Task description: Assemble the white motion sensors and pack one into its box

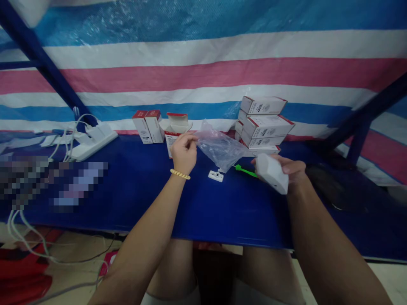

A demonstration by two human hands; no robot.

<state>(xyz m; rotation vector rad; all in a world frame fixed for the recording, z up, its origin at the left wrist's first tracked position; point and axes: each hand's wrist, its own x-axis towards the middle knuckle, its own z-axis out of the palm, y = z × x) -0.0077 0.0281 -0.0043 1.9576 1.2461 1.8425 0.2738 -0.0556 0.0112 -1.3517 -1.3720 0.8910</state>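
My left hand (183, 151), with a yellow bead bracelet at the wrist, pinches the top edge of a clear plastic bag (220, 147) that hangs over the blue table (140, 199). My right hand (291, 170) is closed around a white plastic device (272, 173), held just above the table to the right of the bag. A small white block (216, 176) lies on the table under the bag. Beside it lies a green cable tie (246, 171). An opened red-and-white box (176, 127) stands just behind my left hand.
Two shut red-and-white boxes (148, 126) stand left of the opened one. A stack of several such boxes (264, 126) sits at the back right. A white power strip with cables (93, 142) lies at the left. A striped tarp (203, 72) hangs behind.
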